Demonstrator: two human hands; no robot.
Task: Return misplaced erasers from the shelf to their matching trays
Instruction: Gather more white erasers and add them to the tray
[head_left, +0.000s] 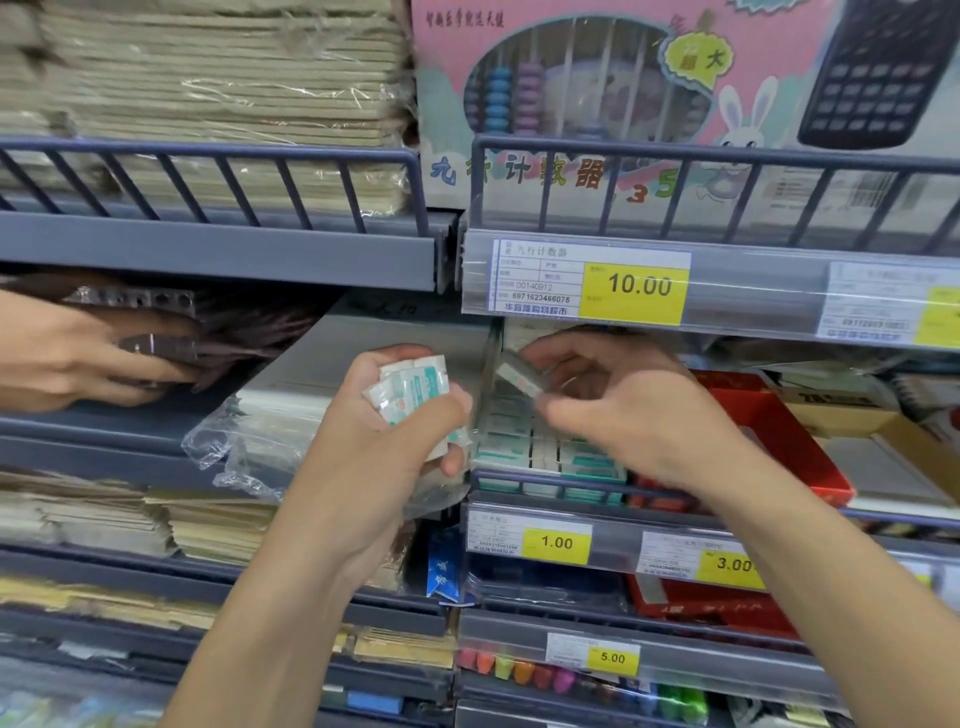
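My left hand (384, 441) is closed around a bunch of several white erasers with teal sleeves (415, 387), held up in front of the middle shelf. My right hand (613, 405) pinches one white and teal eraser (519, 382) between thumb and fingers, just above the clear eraser tray (545, 486). Rows of matching teal-sleeved erasers (545, 447) fill that tray, partly hidden by my right hand.
Another person's hand (78, 358) reaches in from the left onto a dark bundle. A red box (779, 431) stands right of the tray. Plastic-wrapped paper packs (270, 431) lie to the left. Price rails with yellow tags (556, 543) front each shelf; a pink abacus box (571, 104) sits above.
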